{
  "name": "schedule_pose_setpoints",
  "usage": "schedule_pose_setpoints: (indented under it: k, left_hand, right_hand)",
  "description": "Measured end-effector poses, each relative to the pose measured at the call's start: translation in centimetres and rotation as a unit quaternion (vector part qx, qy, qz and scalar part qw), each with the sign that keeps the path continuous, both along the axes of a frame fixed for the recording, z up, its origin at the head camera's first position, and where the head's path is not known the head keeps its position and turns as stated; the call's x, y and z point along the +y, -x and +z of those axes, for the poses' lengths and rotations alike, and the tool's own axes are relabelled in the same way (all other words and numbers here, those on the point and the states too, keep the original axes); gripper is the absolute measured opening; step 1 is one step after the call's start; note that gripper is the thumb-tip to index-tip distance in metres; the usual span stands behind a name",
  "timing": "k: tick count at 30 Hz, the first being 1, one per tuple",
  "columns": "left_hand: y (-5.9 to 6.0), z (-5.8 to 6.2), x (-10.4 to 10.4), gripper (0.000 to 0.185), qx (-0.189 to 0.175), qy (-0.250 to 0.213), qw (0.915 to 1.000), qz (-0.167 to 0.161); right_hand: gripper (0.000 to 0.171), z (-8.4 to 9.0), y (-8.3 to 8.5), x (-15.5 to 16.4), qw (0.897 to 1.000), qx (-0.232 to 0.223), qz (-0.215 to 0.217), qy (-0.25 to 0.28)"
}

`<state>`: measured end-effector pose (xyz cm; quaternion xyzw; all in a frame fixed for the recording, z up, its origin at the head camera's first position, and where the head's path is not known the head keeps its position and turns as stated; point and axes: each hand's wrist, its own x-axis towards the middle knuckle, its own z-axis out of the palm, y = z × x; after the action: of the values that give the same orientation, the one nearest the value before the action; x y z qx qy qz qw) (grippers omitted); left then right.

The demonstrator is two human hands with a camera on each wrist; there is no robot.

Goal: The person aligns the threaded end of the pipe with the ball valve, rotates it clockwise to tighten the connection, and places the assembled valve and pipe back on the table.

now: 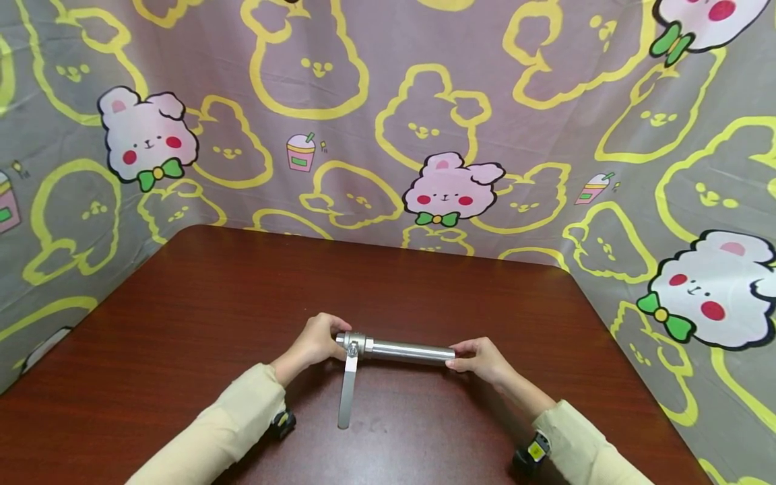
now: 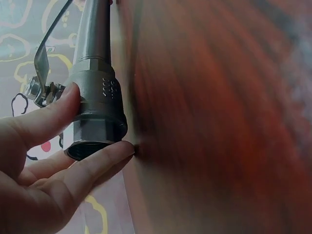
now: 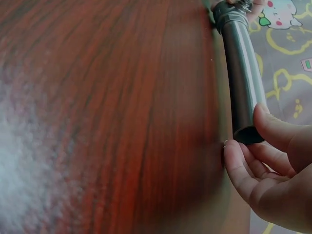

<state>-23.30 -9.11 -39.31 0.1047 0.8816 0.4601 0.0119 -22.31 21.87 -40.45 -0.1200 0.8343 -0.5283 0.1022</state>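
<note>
A metal ball valve [image 1: 355,343] with a flat lever handle [image 1: 347,397] is joined to a smooth steel pipe [image 1: 412,351], lying crosswise in the head view. At the valve's end, my left hand [image 1: 318,340] holds the body between thumb and fingers; the left wrist view shows the thumb on the valve [image 2: 95,97] and fingers by its open hex end [image 2: 90,139]. My right hand [image 1: 483,360] pinches the pipe's far end, its thumb along the side of the pipe [image 3: 242,78] in the right wrist view. The lever points toward me.
Underneath is a dark reddish-brown wooden table [image 1: 273,283] with rounded far corners. A curtain [image 1: 364,87] printed with cartoon rabbits surrounds its back and sides. Both forearms wear pale sleeves [image 1: 218,417], with a black wrist device [image 1: 282,424] below the left one.
</note>
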Motion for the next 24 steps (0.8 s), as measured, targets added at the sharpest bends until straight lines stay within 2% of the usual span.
schedule_pose_setpoints:
  k: [11, 18, 24]
  left_hand:
    - [0.17, -0.07, -0.25, 0.048, -0.013, 0.001, 0.9999, -0.003]
    - [0.18, -0.07, -0.61, 0.046, -0.017, -0.01, 0.9993, -0.03]
    - [0.23, 0.02, -0.8, 0.045, 0.016, 0.039, 0.9971, -0.063]
  right_hand:
    - [0.034, -0.33, 0.1, -0.02, 1.0, -0.004, 0.001, -0.003]
    - [0.034, -0.34, 0.15, -0.03, 1.0, -0.004, 0.006, -0.015]
    - [0.031, -0.22, 0.21, -0.06, 0.999, 0.006, 0.019, -0.025]
